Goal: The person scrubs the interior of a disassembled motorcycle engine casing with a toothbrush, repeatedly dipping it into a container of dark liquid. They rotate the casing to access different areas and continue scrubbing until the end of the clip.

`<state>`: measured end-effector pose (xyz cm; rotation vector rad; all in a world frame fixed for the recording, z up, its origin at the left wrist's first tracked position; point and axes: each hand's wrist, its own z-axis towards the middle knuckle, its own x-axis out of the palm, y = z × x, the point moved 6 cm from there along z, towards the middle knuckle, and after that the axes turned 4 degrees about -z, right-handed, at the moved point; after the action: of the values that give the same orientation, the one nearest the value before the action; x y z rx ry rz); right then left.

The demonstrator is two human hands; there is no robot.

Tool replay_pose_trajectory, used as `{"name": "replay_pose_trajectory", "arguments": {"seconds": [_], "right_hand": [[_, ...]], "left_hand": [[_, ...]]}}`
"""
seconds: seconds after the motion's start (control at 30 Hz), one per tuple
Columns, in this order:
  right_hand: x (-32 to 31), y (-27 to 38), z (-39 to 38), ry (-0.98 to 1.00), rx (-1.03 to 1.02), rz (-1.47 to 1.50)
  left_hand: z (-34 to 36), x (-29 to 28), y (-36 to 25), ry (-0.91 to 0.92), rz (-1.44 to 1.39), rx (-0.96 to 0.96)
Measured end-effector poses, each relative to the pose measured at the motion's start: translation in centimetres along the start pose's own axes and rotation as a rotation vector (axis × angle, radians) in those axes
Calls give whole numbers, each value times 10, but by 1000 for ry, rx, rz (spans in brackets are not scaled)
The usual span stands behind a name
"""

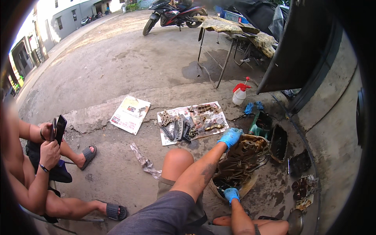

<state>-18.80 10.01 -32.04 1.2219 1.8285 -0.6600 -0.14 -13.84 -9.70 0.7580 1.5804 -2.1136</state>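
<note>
My blue-gloved left hand is closed on the upper rim of a large, oily metal engine casing, which lies in a pale, shallow basin. My gloved right hand is closed at the casing's lower end, on something small that I cannot make out. Right of the casing stand a green plastic container and a dark oily pan. Beyond my left hand, metal parts lie on newspaper.
Another person sits at left, holding a phone. A pump sprayer, blue gloves, black hose and stained rag lie around. A metal stand, motorcycle and wall are beyond.
</note>
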Motion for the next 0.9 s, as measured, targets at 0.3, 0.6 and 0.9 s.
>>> {"name": "replay_pose_trajectory", "arguments": {"seconds": [0.3,0.6,0.9], "right_hand": [[-9,-12,-11,-72,240,112],[-19,-4,-29,7,447,436],[-4,1,-18,30,311,305]], "left_hand": [[-10,-7,-13,11,-282,-209],[-17,-3,-9,-30,147,154],[-15,-4,5,-14,-263,-170]]}}
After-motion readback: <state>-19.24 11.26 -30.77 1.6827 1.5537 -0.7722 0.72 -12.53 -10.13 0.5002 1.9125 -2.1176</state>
